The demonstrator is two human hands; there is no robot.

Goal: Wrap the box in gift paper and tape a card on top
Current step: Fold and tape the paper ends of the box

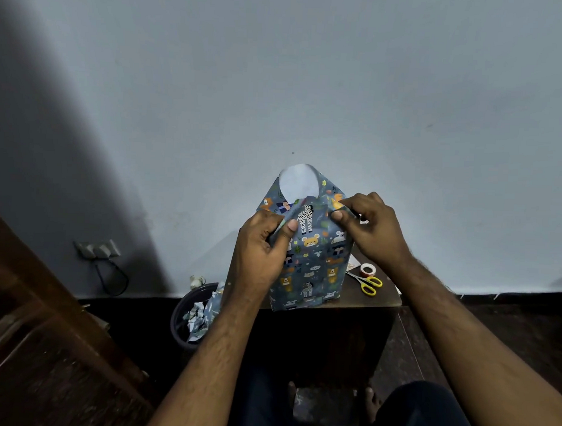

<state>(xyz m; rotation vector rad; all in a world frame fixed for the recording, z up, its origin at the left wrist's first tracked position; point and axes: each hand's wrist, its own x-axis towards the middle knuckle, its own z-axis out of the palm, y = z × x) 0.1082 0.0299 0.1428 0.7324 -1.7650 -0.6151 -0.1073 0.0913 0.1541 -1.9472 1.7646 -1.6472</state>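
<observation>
We see blue-grey gift paper [316,262] with cartoon animals, white inside; yellow-handled scissors [368,283]; red-and-white tape roll [368,269]; dark brown surface [385,299].

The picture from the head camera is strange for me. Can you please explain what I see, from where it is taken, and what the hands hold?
There is no machine here. A person wears a camera on the head, so you look forward and down along their own two arms. The left hand and the right hand each pinch a fold of the gift paper, printed with animals, at the top of a tall box. The box stands on a small dark table near a wall. Beside it lie yellow scissors and a roll of tape. On the floor at the left, a bin holds paper scraps.
</observation>
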